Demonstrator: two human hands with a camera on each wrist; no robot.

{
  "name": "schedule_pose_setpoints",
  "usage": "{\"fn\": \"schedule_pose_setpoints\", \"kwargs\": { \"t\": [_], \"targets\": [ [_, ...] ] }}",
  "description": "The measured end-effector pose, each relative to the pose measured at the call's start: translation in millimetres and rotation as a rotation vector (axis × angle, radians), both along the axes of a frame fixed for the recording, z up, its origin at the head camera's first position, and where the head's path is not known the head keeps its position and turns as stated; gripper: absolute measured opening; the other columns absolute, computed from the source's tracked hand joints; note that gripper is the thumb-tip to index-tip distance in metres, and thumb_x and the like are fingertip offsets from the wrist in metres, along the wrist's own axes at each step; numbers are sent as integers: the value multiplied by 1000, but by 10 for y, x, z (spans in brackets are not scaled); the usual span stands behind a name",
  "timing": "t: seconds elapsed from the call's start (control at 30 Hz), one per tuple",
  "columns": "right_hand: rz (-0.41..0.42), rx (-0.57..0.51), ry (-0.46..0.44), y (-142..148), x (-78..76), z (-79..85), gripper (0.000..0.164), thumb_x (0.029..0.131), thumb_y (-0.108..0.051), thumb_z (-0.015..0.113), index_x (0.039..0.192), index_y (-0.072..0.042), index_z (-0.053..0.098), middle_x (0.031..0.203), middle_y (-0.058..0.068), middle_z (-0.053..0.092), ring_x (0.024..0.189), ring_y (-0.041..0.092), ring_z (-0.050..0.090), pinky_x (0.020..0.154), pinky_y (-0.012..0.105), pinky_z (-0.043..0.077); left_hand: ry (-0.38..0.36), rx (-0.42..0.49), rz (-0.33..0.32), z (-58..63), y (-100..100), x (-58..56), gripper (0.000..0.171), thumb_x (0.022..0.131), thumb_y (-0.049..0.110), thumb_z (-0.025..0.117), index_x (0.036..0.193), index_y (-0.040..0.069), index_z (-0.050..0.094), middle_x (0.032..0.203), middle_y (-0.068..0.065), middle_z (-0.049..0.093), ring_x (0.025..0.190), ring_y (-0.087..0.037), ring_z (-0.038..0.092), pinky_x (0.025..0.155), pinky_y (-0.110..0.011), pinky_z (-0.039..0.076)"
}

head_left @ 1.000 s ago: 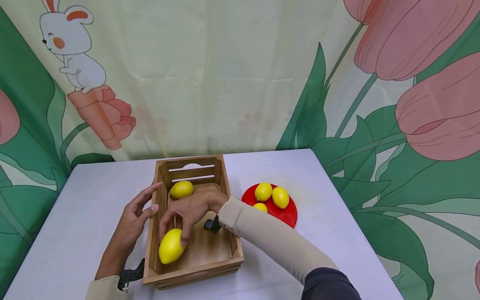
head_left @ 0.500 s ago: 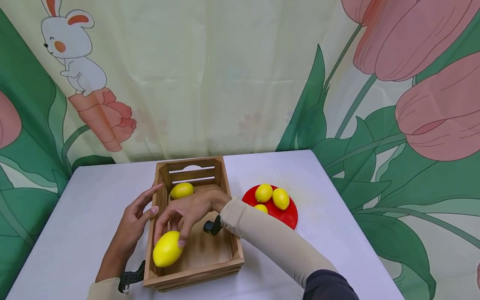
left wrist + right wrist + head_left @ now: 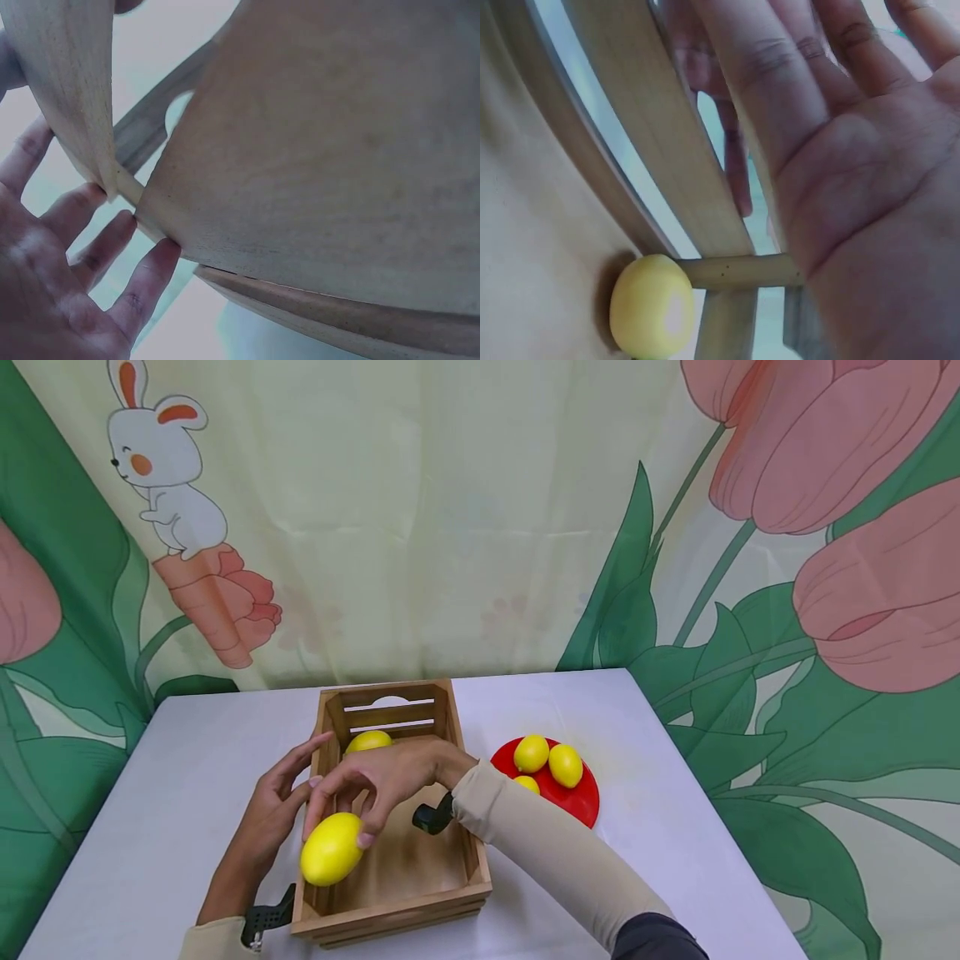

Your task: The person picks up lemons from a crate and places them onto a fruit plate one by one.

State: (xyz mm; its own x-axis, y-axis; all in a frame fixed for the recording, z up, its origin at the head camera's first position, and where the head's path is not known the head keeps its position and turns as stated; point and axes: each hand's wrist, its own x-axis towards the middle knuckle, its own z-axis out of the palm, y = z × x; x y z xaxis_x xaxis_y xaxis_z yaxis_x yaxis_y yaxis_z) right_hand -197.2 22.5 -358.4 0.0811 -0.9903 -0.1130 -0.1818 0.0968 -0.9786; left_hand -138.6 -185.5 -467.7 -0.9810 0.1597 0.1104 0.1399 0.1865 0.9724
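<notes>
A wooden slatted crate (image 3: 397, 912) stands on the white table. Above its near left part, my right hand (image 3: 397, 772) pinches a lemon (image 3: 331, 849) between thumb and fingers. Another lemon (image 3: 369, 740) lies at the crate's far end, partly covered by the right hand; the right wrist view shows this lemon (image 3: 651, 307) on the crate floor. My left hand (image 3: 266, 810) is at the crate's left side with fingers extended. In the left wrist view, several fingertips (image 3: 161, 251) of it touch the slats from outside.
To the right of the crate is a red plate (image 3: 585, 806) with three lemons (image 3: 566, 765) visible, one partly hidden by the right sleeve (image 3: 555, 847). White tabletop (image 3: 675, 877) extends on both sides. A printed curtain (image 3: 480, 527) hangs behind the table.
The right hand has carried the held lemon slightly left and upward, toward the crate's left side. The left hand keeps its place there. The head view has shifted a little.
</notes>
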Motion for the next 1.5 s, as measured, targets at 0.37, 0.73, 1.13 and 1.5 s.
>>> {"fn": "schedule_pose_setpoints", "kwargs": {
  "t": [0.37, 0.73, 1.13, 1.5],
  "targets": [
    [-97, -41, -45, 235, 94, 80, 54, 76, -5, 74, 127, 2, 58, 116, 1, 65, 99, 13, 62, 89, 48, 58, 20, -17, 5, 1, -7, 21, 55, 101, 17, 56, 153, 26, 40, 163, 5, 31, 148, -39, 20, 105, -85, 9],
    [-155, -166, -5, 447, 125, 14, 58, 74, -12, 69, 128, 6, 56, 124, 4, 62, 100, 17, 62, 88, 52, 59, 11, -18, 7, -2, -21, 5, 53, 102, 20, 55, 152, 29, 41, 162, 6, 31, 144, -28, 26, 106, -82, 19],
    [-263, -234, 20, 784, 121, -6, 57, 80, -23, 76, 128, 2, 59, 125, 8, 62, 103, 25, 61, 89, 53, 58, 2, -26, 17, -5, -8, 1, 52, 102, 24, 56, 152, 31, 41, 161, 7, 32, 147, -31, 26, 110, -79, 18],
    [-426, -262, -5, 1085, 141, -72, 56, 80, -26, 80, 126, -1, 60, 125, 16, 61, 103, 31, 62, 86, 53, 59, -1, 11, 2, -2, -8, -5, 51, 103, 24, 55, 151, 31, 42, 160, 7, 34, 143, -17, 28, 113, -75, 18]
  ]
}}
